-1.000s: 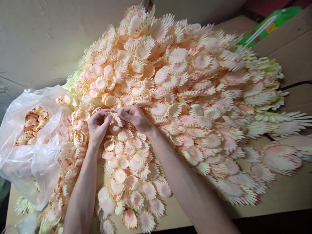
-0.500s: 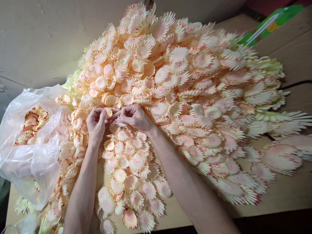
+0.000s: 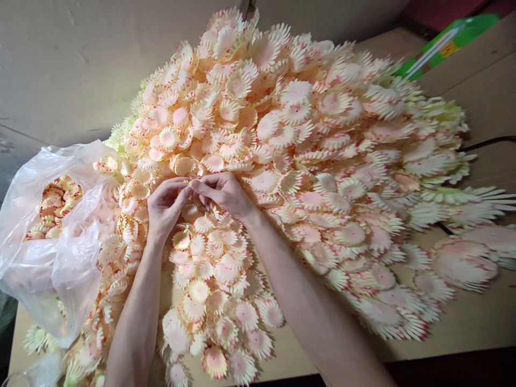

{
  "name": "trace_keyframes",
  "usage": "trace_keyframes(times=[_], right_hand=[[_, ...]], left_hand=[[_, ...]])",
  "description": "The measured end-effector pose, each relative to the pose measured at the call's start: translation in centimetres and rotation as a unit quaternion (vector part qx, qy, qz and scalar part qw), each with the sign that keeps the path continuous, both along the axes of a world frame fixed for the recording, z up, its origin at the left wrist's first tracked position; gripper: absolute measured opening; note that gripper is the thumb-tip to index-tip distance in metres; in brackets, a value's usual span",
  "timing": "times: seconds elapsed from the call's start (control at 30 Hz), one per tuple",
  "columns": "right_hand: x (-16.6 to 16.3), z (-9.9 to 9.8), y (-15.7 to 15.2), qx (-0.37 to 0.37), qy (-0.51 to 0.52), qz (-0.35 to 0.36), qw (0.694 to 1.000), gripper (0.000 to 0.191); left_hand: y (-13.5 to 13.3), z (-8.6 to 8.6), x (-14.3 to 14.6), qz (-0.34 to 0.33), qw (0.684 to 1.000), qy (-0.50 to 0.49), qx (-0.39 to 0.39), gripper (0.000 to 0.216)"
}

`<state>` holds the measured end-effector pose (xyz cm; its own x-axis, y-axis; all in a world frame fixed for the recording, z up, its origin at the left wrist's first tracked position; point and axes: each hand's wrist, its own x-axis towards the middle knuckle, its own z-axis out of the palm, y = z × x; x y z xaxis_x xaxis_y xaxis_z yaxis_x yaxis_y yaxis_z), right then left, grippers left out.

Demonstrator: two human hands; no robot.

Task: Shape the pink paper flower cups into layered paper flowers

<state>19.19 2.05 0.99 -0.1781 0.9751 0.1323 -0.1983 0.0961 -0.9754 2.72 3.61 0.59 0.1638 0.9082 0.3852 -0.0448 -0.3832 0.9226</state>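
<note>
My left hand (image 3: pixel 166 208) and my right hand (image 3: pixel 226 196) meet at the fingertips, just above the heap of artificial flower petals (image 3: pixel 296 110). Both are closed in a pinch, thumb against fingers. Whatever lies between the fingertips is almost wholly covered; half a second ago a small cream petal piece showed in the left pinch. Beneath and between my forearms spreads a smaller batch of petal discs (image 3: pixel 217 301), round and fringed, pale pink in the middle with red-flecked tips.
A clear plastic bag (image 3: pixel 76 258) with petal pieces inside stands at the left. Larger petal discs (image 3: pixel 463 263) lie at the right on the wooden tabletop (image 3: pixel 475 317). At the back right are a green packet (image 3: pixel 447 45) and a black cable (image 3: pixel 489 141). A wall (image 3: pixel 80 64) rises behind.
My hands have come together, fingertips now touching. The left hand has turned slightly to the right, and the small petal piece it pinched is now covered by fingers.
</note>
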Motion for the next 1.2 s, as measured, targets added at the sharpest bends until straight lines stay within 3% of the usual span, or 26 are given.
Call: trace_keyframes(times=[0.23, 0.37, 0.5, 0.6, 0.7, 0.83, 0.97, 1.2], right_hand=[[0.12, 0.38, 0.10, -0.058, 0.068, -0.005, 0.996, 0.026], [0.32, 0.53, 0.13, -0.084, 0.096, 0.003, 0.992, 0.021], [0.40, 0.46, 0.16, -0.088, 0.105, 0.010, 0.991, 0.015], [0.32, 0.35, 0.14, -0.079, 0.099, 0.016, 0.992, 0.016], [0.14, 0.32, 0.01, -0.074, 0.105, 0.006, 0.992, 0.029], [-0.07, 0.35, -0.12, -0.071, 0.121, -0.013, 0.990, 0.047], [-0.09, 0.24, -0.05, -0.055, 0.100, -0.002, 0.993, 0.048], [-0.01, 0.32, -0.08, -0.050, 0.085, 0.030, 0.995, 0.046]], left_hand=[[-0.23, 0.09, -0.57, -0.058, 0.998, -0.012, -0.014, 0.033], [-0.09, -0.19, -0.66, -0.097, 0.992, -0.069, -0.048, 0.047], [0.12, -0.34, -0.64, -0.121, 0.986, -0.097, -0.060, 0.046], [0.17, -0.32, -0.74, -0.138, 0.984, -0.079, -0.076, 0.052], [0.12, -0.25, -0.78, -0.155, 0.981, -0.059, -0.102, 0.052], [0.00, -0.02, -0.61, -0.158, 0.980, -0.060, -0.101, 0.051], [-0.02, 0.00, -0.49, -0.147, 0.982, -0.058, -0.103, 0.049], [0.25, -0.74, -0.63, -0.063, 0.988, -0.068, -0.124, 0.031]])
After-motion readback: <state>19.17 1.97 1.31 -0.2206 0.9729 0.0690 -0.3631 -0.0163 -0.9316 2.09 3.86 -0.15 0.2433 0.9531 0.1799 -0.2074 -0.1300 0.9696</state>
